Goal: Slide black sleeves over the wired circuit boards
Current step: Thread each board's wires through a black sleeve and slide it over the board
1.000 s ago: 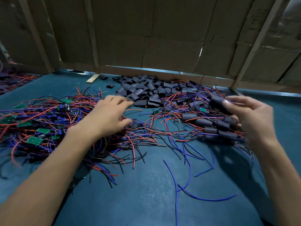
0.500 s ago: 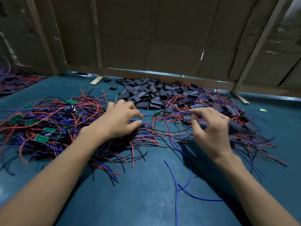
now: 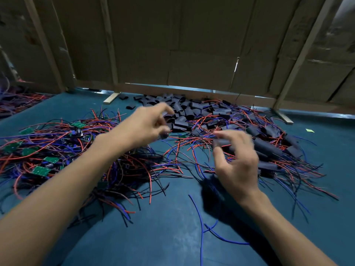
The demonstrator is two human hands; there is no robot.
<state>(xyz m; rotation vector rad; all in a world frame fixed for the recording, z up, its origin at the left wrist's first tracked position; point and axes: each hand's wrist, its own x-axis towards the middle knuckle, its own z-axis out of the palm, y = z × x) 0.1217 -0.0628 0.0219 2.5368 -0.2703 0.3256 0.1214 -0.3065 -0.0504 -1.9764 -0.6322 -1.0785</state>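
A heap of bare green circuit boards (image 3: 40, 170) with red, blue and black wires lies at the left on the teal table (image 3: 172, 237). Loose black sleeves (image 3: 182, 112) are piled at the back centre. Boards wearing sleeves (image 3: 269, 148) lie at the right. My left hand (image 3: 146, 127) is raised over the middle and pinches a small wired circuit board (image 3: 164, 134), blurred, with dark wires trailing below it. My right hand (image 3: 238, 162) is raised beside it and grips a black sleeve (image 3: 222, 142) between thumb and fingers, also blurred.
A cardboard wall with wooden battens (image 3: 192, 54) closes off the back of the table. Single loose blue wires (image 3: 201, 223) lie in front. Another tangle of wires (image 3: 17, 100) sits at the far left. A small green scrap (image 3: 309, 130) lies at the right.
My left hand rose from the wire heap with a small board. My right hand came off the sleeved pile, lifted toward the centre and now holds a sleeve.
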